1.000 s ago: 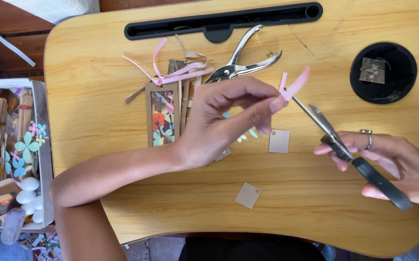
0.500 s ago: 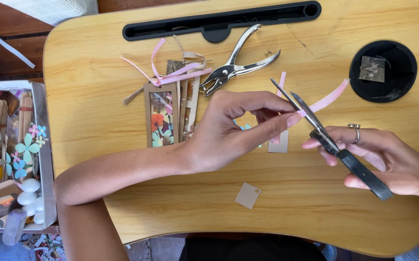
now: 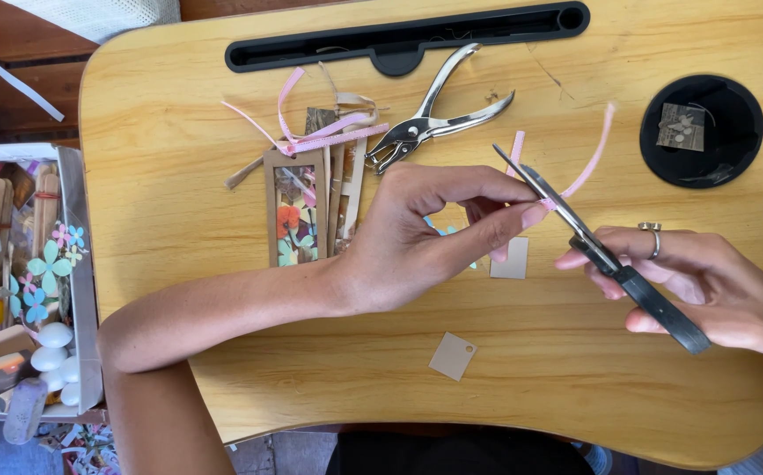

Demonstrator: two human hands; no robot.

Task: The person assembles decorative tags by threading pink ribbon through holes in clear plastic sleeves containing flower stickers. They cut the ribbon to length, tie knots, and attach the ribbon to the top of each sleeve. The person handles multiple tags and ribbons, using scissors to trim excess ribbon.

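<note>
Head view looks down on a wooden lap desk [image 3: 179,176]. At its centre the left hand [image 3: 417,237] pinches a thin pink ribbon [image 3: 588,163] between thumb and forefinger, fingers closed tight on it; the free end arcs up toward 1 o'clock. Just beside those fingertips, at 3 o'clock, the right hand [image 3: 707,290] is curled shut around the black handles of a pair of scissors [image 3: 593,242], whose blades point toward 10 o'clock and lie nearly closed against the ribbon. A ring sits on one right finger.

Under the left hand lies a small grey card tag [image 3: 513,259]; another tag [image 3: 453,355] with a punched hole rests at 6 o'clock. At 12 o'clock lies a metal hole punch [image 3: 439,114]. At 10 o'clock, a floral bookmark [image 3: 295,211] lies with loose pink ribbon scraps [image 3: 311,132]. At 2 o'clock is a round black cup recess [image 3: 733,158]. Far off at 9 o'clock, a box of paper flowers [image 3: 43,273] stands beside the desk.
</note>
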